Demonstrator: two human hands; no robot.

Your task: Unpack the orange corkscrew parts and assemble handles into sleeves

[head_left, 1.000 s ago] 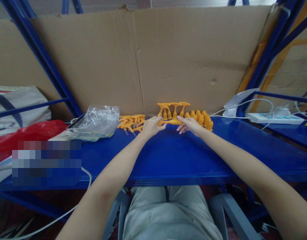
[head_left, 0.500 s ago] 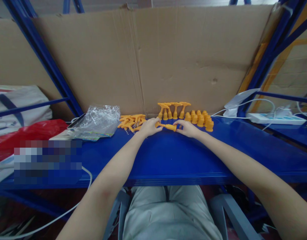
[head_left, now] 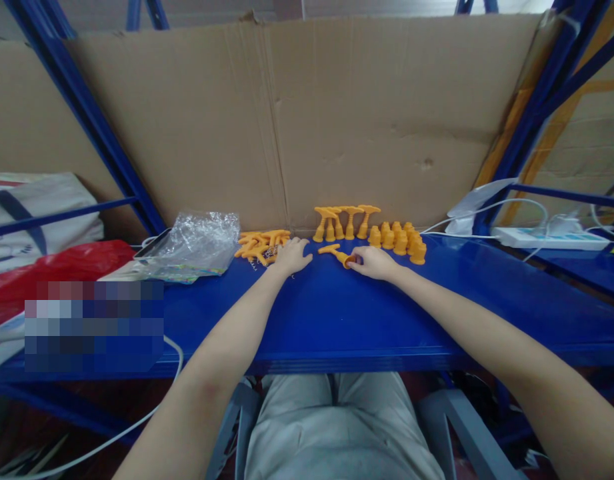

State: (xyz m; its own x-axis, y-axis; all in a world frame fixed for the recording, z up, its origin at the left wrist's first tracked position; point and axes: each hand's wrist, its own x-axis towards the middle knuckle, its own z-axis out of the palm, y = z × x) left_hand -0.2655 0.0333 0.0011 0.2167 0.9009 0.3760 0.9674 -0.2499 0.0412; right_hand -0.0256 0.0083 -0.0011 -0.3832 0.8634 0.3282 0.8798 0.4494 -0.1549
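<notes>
An orange T-shaped piece with a bell-like cup at its end (head_left: 343, 259) is held by the cup in my right hand (head_left: 375, 263), its crossbar pointing left. My left hand (head_left: 293, 256) lies palm down with its fingers apart, at the right side of a pile of orange T-shaped handles with springs (head_left: 259, 245). Parts of that pile are hidden under the hand. Behind my hands stand several orange T-topped pieces on cup bases (head_left: 349, 223). To their right are rows of loose orange cups (head_left: 399, 240).
Clear plastic bags (head_left: 197, 243) lie left of the pile. A red bag (head_left: 61, 270) and a white cloth bag (head_left: 47, 207) are farther left. A cardboard sheet (head_left: 387, 120) backs the blue shelf (head_left: 331, 320). A white power strip (head_left: 551, 238) sits at right.
My left hand has let go of the orange T-shaped piece and moved left to the pile. My right hand still holds the piece, now tilted with its cup end nearer me.
</notes>
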